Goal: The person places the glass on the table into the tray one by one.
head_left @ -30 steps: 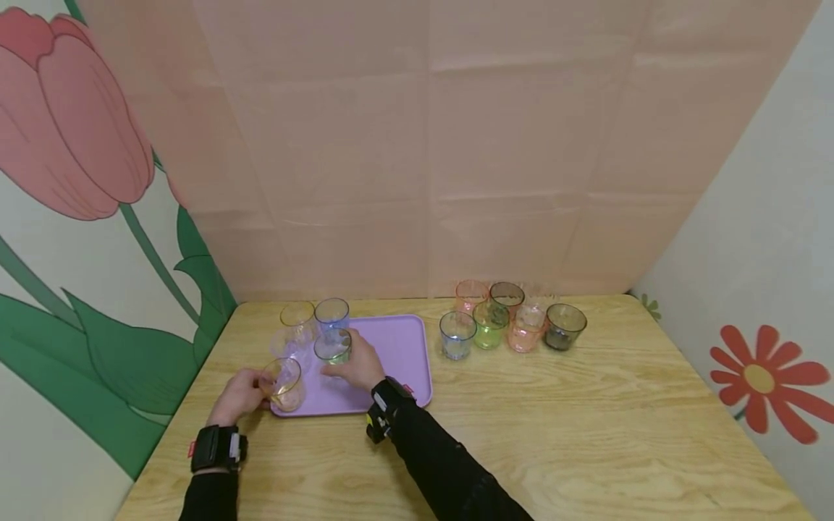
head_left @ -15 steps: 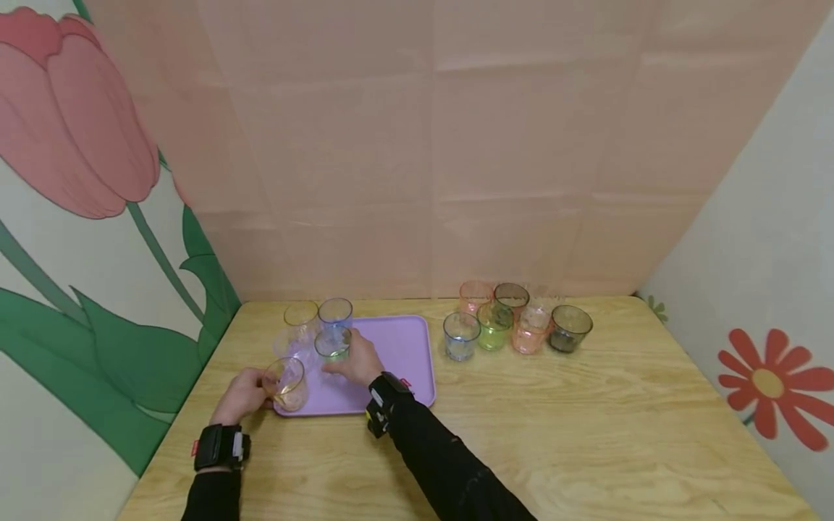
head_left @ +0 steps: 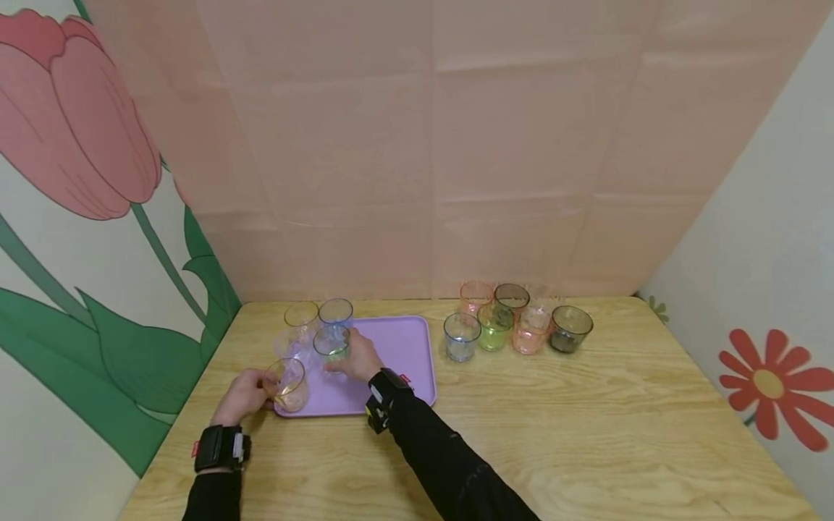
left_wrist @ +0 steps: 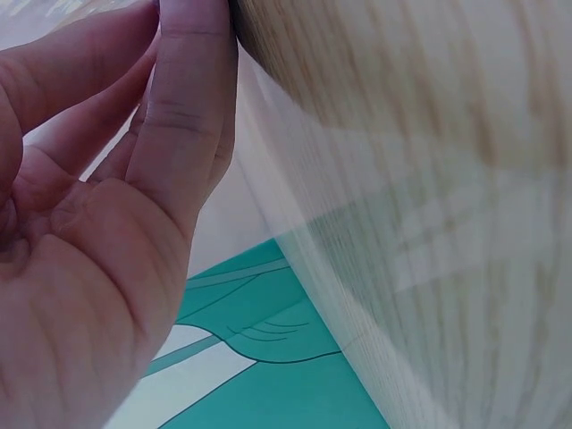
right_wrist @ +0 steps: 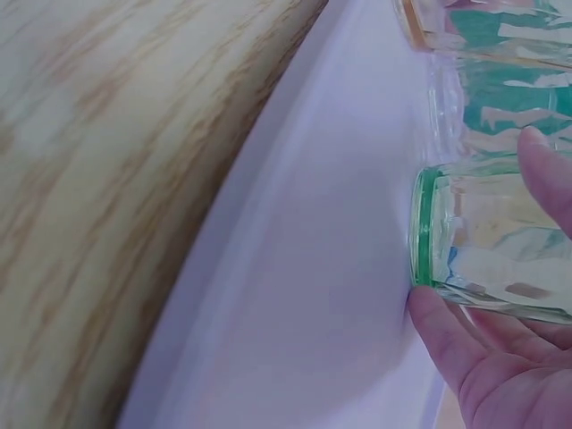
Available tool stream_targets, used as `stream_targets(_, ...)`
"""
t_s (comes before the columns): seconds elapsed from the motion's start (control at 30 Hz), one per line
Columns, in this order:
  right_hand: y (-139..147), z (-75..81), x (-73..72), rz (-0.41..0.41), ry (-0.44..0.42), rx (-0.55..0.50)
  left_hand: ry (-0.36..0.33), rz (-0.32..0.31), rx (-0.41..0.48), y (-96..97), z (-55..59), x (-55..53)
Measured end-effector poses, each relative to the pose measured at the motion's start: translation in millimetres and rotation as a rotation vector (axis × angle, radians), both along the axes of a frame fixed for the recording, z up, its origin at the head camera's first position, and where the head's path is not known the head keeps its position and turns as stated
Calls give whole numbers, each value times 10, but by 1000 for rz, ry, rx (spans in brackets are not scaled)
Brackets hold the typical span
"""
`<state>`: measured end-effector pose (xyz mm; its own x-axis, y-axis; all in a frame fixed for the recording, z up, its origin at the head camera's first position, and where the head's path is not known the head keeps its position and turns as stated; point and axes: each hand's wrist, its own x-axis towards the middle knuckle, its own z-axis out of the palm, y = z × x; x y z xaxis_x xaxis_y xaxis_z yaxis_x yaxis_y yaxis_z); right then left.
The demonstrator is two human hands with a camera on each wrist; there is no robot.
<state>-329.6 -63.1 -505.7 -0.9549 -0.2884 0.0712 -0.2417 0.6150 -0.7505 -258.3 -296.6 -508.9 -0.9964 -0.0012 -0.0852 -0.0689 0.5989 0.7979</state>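
My left hand [head_left: 244, 394] holds the left side of an amber-rimmed glass [head_left: 291, 396] at the near left corner of the lavender tray [head_left: 404, 362]. In the left wrist view, the thumb and fingers [left_wrist: 183, 98] come together at the top edge, and their contact with the glass is out of sight. My right hand [head_left: 361, 358] grips a green-tinted glass [head_left: 331, 347], thumb and fingers on opposite sides. The right wrist view shows that glass's green base [right_wrist: 424, 228] at or just above the tray surface; I cannot tell which.
Behind stand another amber-rimmed glass [head_left: 301, 316], a blue glass [head_left: 335, 311] and a pale purple glass [head_left: 289, 344]. Right of the tray, several tinted glasses cluster, including a blue-rimmed one [head_left: 461, 339], a green one [head_left: 495, 333] and a grey one [head_left: 570, 333]. A wall rises behind the table.
The head view shifts slightly. Both hands stay nearly still on their glasses; the green-tinted glass appears tilted a little differently or lowered very slightly.
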Motion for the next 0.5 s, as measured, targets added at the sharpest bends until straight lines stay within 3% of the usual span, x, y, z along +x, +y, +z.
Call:
stream_targets(0.23,-1,3,5,-2,-5,16,15,-7,34,2,-26,-7)
stream_targets(0.5,37,51,17,23,-44,-1,10,4,12,6,-12,1)
